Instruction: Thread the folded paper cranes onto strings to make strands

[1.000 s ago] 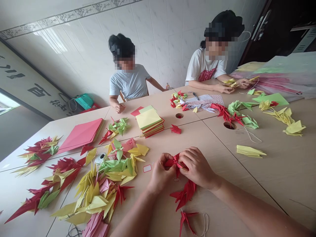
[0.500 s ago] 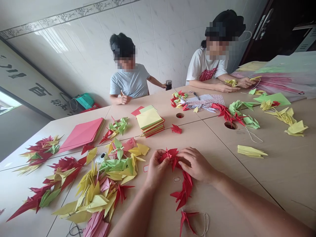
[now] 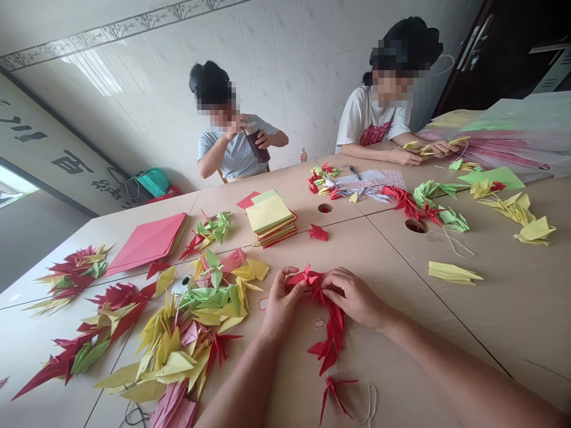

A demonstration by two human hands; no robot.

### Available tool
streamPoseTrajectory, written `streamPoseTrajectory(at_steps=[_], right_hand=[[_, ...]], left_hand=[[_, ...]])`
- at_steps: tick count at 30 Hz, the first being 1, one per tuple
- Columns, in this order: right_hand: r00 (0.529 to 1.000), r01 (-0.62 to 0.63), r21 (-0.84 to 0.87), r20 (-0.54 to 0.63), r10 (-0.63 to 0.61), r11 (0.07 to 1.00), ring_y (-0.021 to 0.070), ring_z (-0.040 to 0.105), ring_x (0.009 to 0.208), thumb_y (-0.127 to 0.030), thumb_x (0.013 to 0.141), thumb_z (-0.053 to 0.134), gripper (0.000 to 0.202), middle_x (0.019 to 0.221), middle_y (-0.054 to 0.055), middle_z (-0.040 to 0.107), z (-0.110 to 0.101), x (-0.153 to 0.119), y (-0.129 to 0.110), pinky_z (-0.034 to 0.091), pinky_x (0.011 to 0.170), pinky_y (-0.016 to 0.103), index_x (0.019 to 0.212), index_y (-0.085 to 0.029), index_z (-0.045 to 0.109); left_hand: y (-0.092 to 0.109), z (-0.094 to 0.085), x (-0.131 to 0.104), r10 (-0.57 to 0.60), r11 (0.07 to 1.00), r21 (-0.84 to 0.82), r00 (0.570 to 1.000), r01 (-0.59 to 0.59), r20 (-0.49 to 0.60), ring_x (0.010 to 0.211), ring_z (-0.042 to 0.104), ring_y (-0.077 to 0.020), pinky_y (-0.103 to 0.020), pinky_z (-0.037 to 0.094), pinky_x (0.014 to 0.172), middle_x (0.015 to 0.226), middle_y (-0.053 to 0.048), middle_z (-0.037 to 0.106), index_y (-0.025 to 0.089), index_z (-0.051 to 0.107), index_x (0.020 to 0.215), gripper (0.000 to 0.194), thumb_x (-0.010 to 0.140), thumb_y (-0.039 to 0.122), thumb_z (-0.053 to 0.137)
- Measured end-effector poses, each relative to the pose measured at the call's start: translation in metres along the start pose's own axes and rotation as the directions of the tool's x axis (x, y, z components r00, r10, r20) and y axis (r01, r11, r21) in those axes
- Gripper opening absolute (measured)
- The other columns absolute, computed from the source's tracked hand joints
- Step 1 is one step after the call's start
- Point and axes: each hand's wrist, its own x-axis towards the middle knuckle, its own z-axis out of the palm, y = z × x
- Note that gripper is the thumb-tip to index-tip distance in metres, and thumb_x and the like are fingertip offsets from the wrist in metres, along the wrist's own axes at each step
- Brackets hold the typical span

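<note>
Between my hands, just above the table, is a red origami crane [image 3: 307,277]. My left hand [image 3: 285,300] is closed on its left side, thumb on top. My right hand [image 3: 354,297] pinches its right side, with the fingertips partly hidden. Below it trails a string of red paper cranes [image 3: 333,336] that curves toward me and lies on the table. One more red crane [image 3: 333,392] sits lower down, beside a loop of pale string [image 3: 371,404].
At left lies a heap of folded yellow, green, red and pink cranes [image 3: 178,345]. Behind it are red paper sheets [image 3: 149,241] and a stack of coloured squares [image 3: 270,217]. Two people sit opposite; one holds a dark bottle [image 3: 257,142]. The table has round holes [image 3: 417,226].
My hands have drawn the red crane slightly flatter and wider; the trailing string shifted up a little. Across the table, one person has lifted the bottle from the tabletop with both hands.
</note>
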Motion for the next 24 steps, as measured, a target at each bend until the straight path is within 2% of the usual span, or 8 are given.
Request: streamPoseTrajectory(at_steps=[6,9,14,19,24], right_hand=[[0.982,-0.190,0.230,0.041,0.186,0.954,0.0150,0.059,0.074,-0.022,0.088,0.046,0.013,0.081,0.002,0.064,-0.0019,-0.0004,-0.0025,0.048,0.068,0.027,0.083,-0.019,0.058],[0.970,-0.244,0.289,0.066,0.235,0.926,0.0155,0.059,0.076,-0.027,0.088,0.047,0.015,0.082,0.003,0.064,-0.0011,-0.0006,0.0001,0.049,0.069,0.027,0.084,-0.019,0.059],[0.959,-0.281,0.354,0.080,0.270,0.892,0.0156,0.060,0.078,-0.030,0.087,0.049,0.016,0.084,0.003,0.065,0.0009,-0.0007,0.0030,0.049,0.072,0.027,0.084,-0.018,0.059],[0.942,-0.334,0.440,0.128,0.310,0.833,0.0143,0.059,0.072,-0.033,0.085,0.051,0.018,0.079,0.003,0.064,0.0007,0.0005,0.0012,0.048,0.067,0.026,0.083,-0.017,0.059],[0.920,-0.389,0.517,0.177,0.349,0.762,0.0131,0.058,0.069,-0.033,0.084,0.053,0.017,0.078,0.002,0.062,0.0004,0.0016,0.0008,0.047,0.064,0.024,0.084,-0.016,0.057]], left_hand=[[0.0019,0.0003,-0.0027,0.050,0.996,0.075,0.997,-0.054,0.062,0.083,0.060,-0.0122,-0.026,0.046,0.078,0.092,-0.002,0.063,0.024,0.041,0.111,0.047,0.073,0.031,0.068],[0.0014,0.0005,-0.0041,0.049,0.988,0.143,0.994,-0.062,0.094,0.083,0.059,-0.0130,-0.025,0.045,0.076,0.088,-0.002,0.063,0.023,0.042,0.111,0.047,0.072,0.031,0.068],[-0.0011,0.0008,-0.0047,0.001,0.977,0.211,0.990,-0.032,0.142,0.071,0.057,-0.0127,-0.025,0.045,0.065,0.082,-0.001,0.062,0.020,0.046,0.106,0.039,0.074,0.032,0.065],[-0.0020,0.0024,-0.0043,0.045,0.916,0.388,0.988,-0.100,0.147,0.075,0.057,-0.0137,-0.024,0.043,0.066,0.082,-0.003,0.064,0.017,0.055,0.086,0.016,0.076,0.026,0.062],[-0.0031,0.0017,-0.0024,0.051,0.886,0.451,0.990,-0.106,0.132,0.071,0.057,-0.0130,-0.024,0.042,0.065,0.083,-0.003,0.065,0.017,0.056,0.088,0.015,0.074,0.021,0.061]])
